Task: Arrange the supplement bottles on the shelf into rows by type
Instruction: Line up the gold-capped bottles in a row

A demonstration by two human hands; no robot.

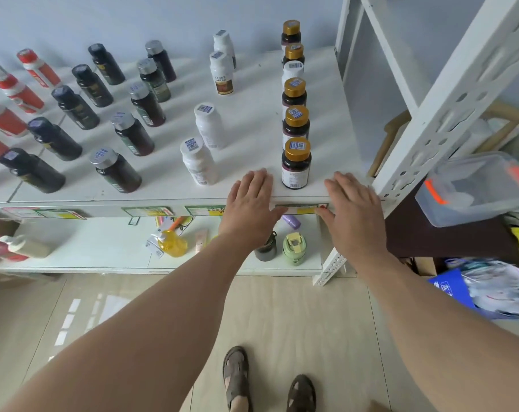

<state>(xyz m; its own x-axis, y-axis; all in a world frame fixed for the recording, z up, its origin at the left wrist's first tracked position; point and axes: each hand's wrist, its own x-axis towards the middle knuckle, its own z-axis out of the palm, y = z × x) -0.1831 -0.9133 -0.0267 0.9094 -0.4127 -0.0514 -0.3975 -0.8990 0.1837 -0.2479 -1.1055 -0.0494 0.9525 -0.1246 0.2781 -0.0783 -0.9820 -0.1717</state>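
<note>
Supplement bottles stand in rows on the white shelf (252, 120). From the left run red-and-white bottles (23, 93), black bottles (53, 138), dark bottles with silver caps (132, 133), white bottles (198, 165) and gold-capped dark bottles (296, 163). One white-capped bottle (292, 71) stands inside the gold-capped row. My left hand (250, 203) lies flat, fingers straight, over the shelf's front edge just left of the nearest gold-capped bottle. On the other side of that bottle, my right hand (353, 212) is also flat at the edge. Neither hand holds anything.
A lower shelf (103, 248) carries a yellow pump bottle (172, 243), a beige pump bottle (29, 246), a green cup (294, 248) and a dark cup (265, 249). The white rack upright (448, 93) rises at right, with a clear plastic box (475, 188) beyond it.
</note>
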